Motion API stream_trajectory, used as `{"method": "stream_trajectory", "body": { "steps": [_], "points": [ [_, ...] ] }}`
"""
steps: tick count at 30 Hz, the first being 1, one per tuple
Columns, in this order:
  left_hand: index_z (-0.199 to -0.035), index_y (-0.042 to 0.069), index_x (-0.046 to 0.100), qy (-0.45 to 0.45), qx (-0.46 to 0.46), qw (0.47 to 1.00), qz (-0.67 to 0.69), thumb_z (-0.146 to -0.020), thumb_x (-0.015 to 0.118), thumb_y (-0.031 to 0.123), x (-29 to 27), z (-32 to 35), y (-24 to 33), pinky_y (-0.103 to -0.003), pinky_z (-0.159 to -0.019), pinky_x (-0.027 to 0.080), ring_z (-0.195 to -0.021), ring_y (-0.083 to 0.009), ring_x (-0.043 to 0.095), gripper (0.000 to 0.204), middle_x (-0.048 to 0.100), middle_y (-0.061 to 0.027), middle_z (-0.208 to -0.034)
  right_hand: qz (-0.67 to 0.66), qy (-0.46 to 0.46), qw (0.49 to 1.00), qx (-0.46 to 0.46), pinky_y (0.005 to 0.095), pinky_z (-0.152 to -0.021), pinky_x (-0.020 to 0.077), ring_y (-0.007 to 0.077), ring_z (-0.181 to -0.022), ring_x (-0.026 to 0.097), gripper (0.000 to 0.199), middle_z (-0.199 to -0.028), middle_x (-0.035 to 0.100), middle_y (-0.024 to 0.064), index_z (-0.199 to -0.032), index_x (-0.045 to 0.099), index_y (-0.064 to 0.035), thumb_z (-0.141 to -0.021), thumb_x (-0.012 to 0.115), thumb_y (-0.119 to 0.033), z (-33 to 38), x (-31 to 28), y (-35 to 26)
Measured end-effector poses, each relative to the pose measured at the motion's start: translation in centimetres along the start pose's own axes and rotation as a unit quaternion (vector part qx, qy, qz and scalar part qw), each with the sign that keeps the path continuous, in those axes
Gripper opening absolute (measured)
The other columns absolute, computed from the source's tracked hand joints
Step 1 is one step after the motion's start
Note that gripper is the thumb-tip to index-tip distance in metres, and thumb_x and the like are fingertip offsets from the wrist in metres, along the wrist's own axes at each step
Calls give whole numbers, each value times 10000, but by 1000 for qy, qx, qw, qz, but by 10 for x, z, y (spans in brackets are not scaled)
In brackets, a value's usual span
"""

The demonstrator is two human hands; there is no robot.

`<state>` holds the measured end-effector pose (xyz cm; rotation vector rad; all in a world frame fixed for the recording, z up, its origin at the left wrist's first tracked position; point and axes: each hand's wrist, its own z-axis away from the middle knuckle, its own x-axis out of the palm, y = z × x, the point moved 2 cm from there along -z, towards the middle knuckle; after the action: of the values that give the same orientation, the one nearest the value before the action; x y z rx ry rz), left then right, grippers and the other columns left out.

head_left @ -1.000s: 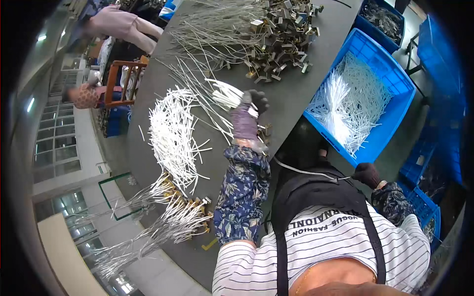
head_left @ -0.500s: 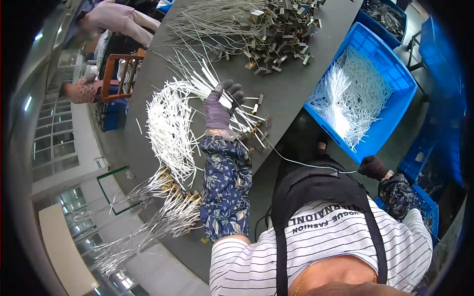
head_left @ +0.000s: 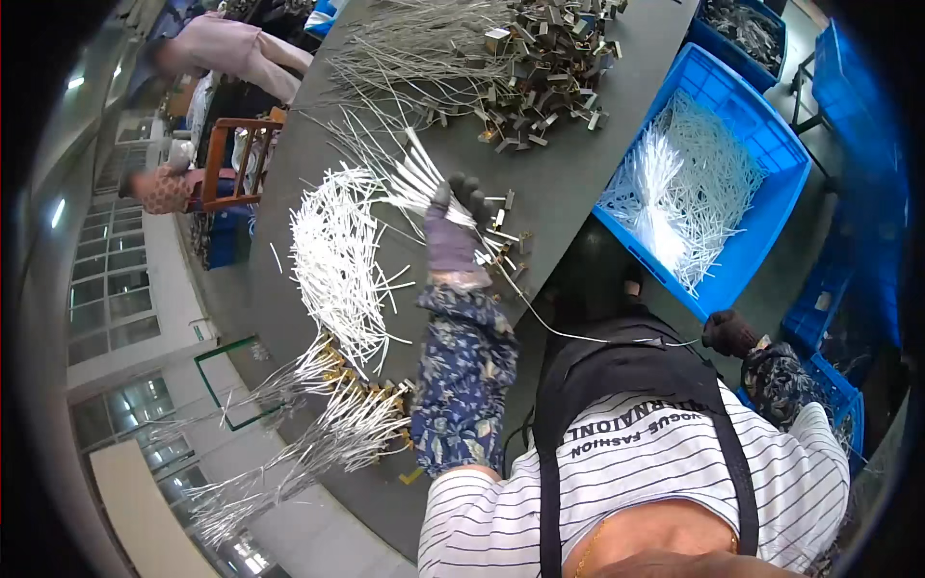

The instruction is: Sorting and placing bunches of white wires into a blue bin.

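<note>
My left hand (head_left: 457, 231), in a purple glove with dark fingers, is closed round a bunch of wires in white sleeves (head_left: 418, 175) over the grey table. Small metal boxes (head_left: 517, 260) on wire ends lie just right of that hand. A thin pale wire (head_left: 568, 335) runs from there across my apron towards my right hand (head_left: 729, 333). That hand wears a dark glove and is closed at the near corner of the blue crate; the wire's end reaches its fingertips, and the grip itself is hidden. Left of my left hand lies a heap of short white tubes (head_left: 332, 255).
The blue crate (head_left: 777, 217) at right holds pale strands and a clear bag. Wires with metal boxes (head_left: 549, 72) are piled at the table's far end. Bundled sleeved wires (head_left: 337, 424) overhang the near left edge. Two people and a wooden chair (head_left: 231, 164) are beyond the table.
My left hand has moved right and slightly nearer with the sleeved bunch. The thin wire now sags lower across the apron. My right hand has hardly moved.
</note>
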<state>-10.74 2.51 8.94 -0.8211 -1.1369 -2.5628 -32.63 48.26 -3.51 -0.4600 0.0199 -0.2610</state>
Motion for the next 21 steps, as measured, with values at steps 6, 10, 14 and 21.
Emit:
{"method": "stream_trajectory", "body": {
  "steps": [6,10,14,21],
  "points": [
    [-915,91,634,-76,50,959,268,-903,603,260,-21,4,-10,-264,-539,503,-639,-106,522,172,584,-17,-781,50,46,997,27,289,-420,403,133,-484,533,132,-633,594,74,-756,645,-58,-779,653,-187,4,19,-2],
    [-977,62,638,-90,-16,982,-163,-916,577,343,-8,32,-59,-340,-656,557,-767,-183,654,295,654,-54,-832,147,154,976,-52,282,-446,404,125,-499,518,165,-636,596,94,-758,645,-40,-781,648,-203,-19,15,29],
    [-1099,-22,591,-236,-127,937,-224,-933,536,344,-39,49,-111,-375,-741,567,-817,-233,661,406,668,-113,-986,80,54,994,-48,290,-380,309,96,-419,430,224,-516,482,14,-684,598,-46,-831,566,-213,4,45,-68],
    [-1060,32,600,-33,118,992,27,-885,646,317,-26,33,-3,-325,-691,567,-760,-192,635,337,649,-75,-944,40,38,996,-70,249,-419,334,67,-456,430,105,-578,527,-6,-690,591,-81,-754,648,-142,-15,48,-90]
  ]
}}
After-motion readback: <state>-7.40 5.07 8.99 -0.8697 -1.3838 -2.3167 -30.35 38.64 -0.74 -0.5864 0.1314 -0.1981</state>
